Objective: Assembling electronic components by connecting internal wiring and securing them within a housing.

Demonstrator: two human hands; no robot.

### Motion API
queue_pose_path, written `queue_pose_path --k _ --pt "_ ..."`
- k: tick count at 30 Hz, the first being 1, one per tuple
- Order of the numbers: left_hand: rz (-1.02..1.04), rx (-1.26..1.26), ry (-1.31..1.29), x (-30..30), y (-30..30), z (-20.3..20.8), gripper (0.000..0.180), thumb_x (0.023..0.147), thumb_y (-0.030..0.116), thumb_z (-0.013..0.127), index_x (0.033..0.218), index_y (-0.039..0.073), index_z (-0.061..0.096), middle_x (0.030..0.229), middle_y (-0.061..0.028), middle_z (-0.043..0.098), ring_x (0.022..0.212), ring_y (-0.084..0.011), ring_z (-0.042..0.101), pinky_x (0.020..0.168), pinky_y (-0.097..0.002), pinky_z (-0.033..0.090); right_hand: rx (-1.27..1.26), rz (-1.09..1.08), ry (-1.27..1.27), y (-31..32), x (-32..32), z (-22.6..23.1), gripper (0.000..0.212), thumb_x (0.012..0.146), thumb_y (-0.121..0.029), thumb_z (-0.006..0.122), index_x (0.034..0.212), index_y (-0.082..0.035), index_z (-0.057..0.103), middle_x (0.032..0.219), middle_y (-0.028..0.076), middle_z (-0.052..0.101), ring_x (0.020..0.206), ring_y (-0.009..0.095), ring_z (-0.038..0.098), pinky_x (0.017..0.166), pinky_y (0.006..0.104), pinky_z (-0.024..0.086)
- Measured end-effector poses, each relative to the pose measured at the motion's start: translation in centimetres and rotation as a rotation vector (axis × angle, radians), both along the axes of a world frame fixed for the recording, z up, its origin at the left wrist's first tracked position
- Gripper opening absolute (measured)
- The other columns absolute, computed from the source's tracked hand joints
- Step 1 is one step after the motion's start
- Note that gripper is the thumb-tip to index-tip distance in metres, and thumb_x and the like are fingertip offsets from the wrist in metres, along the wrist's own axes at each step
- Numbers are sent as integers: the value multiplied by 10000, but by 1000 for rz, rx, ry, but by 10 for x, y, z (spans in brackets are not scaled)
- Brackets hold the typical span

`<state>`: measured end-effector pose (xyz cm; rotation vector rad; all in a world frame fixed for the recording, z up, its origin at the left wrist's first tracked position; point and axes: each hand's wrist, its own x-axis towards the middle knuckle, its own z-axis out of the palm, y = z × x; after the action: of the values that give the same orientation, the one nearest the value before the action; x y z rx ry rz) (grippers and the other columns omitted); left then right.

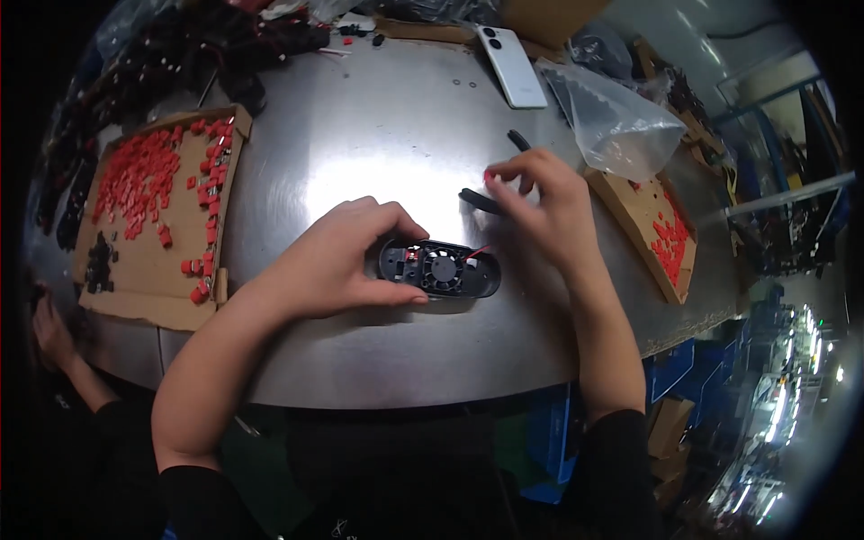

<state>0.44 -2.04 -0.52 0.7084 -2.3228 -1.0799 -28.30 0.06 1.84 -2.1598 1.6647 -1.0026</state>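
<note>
My left hand (pixel 337 261) grips the left end of a black oval plastic housing (pixel 441 270) that lies on the metal table (pixel 378 135). A small round fan and a red wire show inside it. My right hand (pixel 540 202) hovers just above and right of the housing, pinching a small red piece (pixel 489 175) between thumb and fingertips. A curved black strip (pixel 477 200) lies under that hand, and another black piece (pixel 519 139) lies just beyond it.
A cardboard tray (pixel 144 270) with several red parts and some black ones sits at the left. Another cardboard tray (pixel 634 211) with red parts is at the right, beside a clear plastic bag (pixel 612 121). A white phone (pixel 511 65) lies at the back. Another person's hand (pixel 49 328) shows at far left.
</note>
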Motion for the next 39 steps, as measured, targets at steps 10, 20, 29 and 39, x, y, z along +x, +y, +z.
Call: queue_pose_path --k 10,20,29,39 --pt "-32 -18 48 2 -3 -6 554 730 322 928 1147 57 678 1045 -130 684 1007 -343 637 883 -419 500 -48 228 176 47 70 13 189 801 -57 852 976 -39 781 880 85 673 765 240 673 657 343 532" --pt "-15 -15 63 1 -1 -6 531 738 313 917 1144 65 680 1049 -125 685 1012 -333 642 889 -421 498 -153 228 197 48 77 9 177 755 6 838 892 -34 731 840 83 640 727 253 643 630 363 513" --pt "-18 13 54 0 -1 -6 509 743 310 916 1123 69 679 1045 -116 690 1005 -330 641 891 -418 497 -200 289 256 45 76 12 211 717 29 828 884 -30 714 839 92 624 741 269 638 633 373 509" --pt "-27 -19 55 1 -2 -8 500 764 342 900 1105 68 659 1002 -117 697 979 -325 646 876 -428 508 -169 317 265 46 77 11 240 739 16 825 952 -33 726 874 97 643 763 277 654 650 383 523"
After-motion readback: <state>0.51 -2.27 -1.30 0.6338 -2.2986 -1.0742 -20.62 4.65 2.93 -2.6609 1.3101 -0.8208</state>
